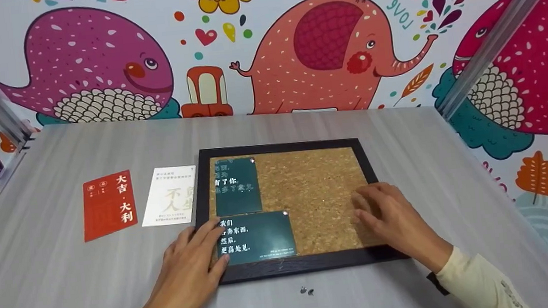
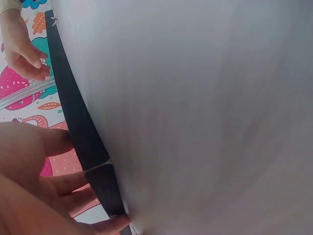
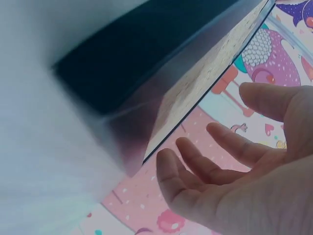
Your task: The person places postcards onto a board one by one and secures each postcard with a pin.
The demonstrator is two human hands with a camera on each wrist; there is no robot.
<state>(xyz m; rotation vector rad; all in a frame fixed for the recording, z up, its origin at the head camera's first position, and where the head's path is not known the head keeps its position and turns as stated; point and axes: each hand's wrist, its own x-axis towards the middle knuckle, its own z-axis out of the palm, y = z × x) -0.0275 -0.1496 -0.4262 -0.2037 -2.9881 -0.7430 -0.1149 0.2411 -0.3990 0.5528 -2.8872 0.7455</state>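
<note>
A cork board [image 1: 323,194] in a black frame [image 1: 278,147] lies on the table. Two dark green cards with white writing are on its left part: an upright card [image 1: 238,202] above a sideways card [image 1: 271,234]. Each has a small pale dot, perhaps a pin, at its upper right corner. My left hand [image 1: 186,260] rests over the frame's lower left corner, thumb by the sideways card and fingers on the left rim. Over the right rim is my right hand [image 1: 393,218], its fingers loosely bent, with nothing visible in them.
Left of the board lie a red card [image 1: 108,205] and a white card [image 1: 170,196]. Two tiny dark objects [image 1: 307,291], too small to identify, lie before the front rim. Behind the table [image 1: 152,140] stands a wall [image 1: 149,10] printed with cartoon animals; metal posts [image 1: 488,32] flank it.
</note>
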